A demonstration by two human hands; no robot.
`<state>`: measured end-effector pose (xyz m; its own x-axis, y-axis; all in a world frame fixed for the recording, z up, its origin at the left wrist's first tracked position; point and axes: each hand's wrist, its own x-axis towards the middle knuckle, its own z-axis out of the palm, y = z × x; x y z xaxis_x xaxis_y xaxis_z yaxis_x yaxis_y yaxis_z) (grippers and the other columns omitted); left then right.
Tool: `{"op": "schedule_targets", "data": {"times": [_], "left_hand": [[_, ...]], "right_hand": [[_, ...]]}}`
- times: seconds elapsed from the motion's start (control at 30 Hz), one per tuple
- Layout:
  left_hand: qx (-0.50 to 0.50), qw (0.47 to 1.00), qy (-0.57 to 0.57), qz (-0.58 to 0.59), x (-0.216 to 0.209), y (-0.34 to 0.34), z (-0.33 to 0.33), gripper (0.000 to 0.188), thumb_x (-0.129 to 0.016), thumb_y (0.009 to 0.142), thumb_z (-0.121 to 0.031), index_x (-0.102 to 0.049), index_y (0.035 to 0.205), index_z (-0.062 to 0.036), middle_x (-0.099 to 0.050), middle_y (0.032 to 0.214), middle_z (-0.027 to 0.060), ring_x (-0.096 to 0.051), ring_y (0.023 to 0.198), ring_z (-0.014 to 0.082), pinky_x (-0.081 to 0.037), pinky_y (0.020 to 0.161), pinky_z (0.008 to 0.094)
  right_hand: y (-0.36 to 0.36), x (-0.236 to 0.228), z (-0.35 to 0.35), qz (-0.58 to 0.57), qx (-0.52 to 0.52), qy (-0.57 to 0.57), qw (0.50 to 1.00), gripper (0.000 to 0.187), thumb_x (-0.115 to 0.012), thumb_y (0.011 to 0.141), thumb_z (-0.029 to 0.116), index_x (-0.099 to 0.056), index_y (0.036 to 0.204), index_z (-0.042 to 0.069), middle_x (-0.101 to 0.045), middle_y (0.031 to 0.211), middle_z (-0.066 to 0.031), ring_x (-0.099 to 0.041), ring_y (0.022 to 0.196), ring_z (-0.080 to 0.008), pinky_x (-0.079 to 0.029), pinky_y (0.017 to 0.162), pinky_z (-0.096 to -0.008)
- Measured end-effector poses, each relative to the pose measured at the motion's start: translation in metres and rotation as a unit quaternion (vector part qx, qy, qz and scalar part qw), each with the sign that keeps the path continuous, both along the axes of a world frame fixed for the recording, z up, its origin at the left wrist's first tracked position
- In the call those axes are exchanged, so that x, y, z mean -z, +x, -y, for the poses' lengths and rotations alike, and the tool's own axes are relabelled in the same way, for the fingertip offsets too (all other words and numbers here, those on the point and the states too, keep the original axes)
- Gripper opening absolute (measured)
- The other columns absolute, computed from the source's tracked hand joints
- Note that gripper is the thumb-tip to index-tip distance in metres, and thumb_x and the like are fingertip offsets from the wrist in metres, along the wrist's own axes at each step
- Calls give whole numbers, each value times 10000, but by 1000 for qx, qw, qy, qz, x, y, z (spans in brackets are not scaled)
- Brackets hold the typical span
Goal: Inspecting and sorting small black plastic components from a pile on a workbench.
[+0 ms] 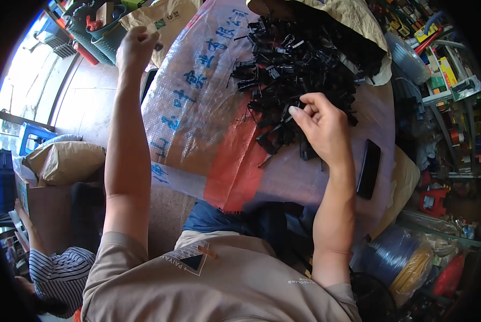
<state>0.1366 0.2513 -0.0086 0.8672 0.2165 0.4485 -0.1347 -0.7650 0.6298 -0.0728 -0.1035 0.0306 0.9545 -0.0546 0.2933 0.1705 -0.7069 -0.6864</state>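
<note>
On the left, the pale woven sack (211, 107) leaves an open lane between the left forearm and the black pile (299, 59). The near strip, across the red band (232, 172), is bare too. The pile blocks the middle and far side, thin ends jutting outward. The right hand (321, 126) is at its near edge; a flat dark phone (369, 169) narrows the right side. Farther right, crowded shelves (467, 88) stand in the way.

A pale woven sheet (179, 126) with a red band (234, 169) carries heaped black parts (299, 64); a phone (369, 169) lies near the sheet's right edge.
</note>
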Motion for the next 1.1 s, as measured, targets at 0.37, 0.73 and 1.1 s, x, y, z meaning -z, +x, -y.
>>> {"op": "schedule_targets", "data": {"times": [0.37, 0.73, 1.1], "left_hand": [[498, 837, -177, -141, -43, -137, 175, 291, -666, 857, -113, -638, 1126, -4, -687, 1033, 88, -642, 931, 153, -509, 827, 303], [565, 729, -346, -170, -42, -144, 223, 251, -615, 920, -182, -576, 958, 63, -598, 802, 49, -528, 786, 90, -475, 739, 279], [568, 808, -156, 33, -27, -144, 223, 301, -701, 827, -171, -615, 1050, 12, -635, 931, 156, -622, 865, 303, -490, 768, 361]], "right_hand": [[-8, -5, 18, 119, 172, 24, 978, 56, -599, 879, 58, -601, 854, 8, -604, 668, -66, -578, 576, -150, -460, 546, -291], [-26, -18, 23, 109, -2, 288, 951, 254, -630, 926, 141, -549, 1125, 5, -603, 783, -25, -506, 606, -56, -404, 551, -178], [-7, 0, 23, 175, -13, 183, 967, 114, -613, 938, 136, -605, 949, 22, -585, 831, 6, -500, 696, -68, -413, 631, -191]]}}
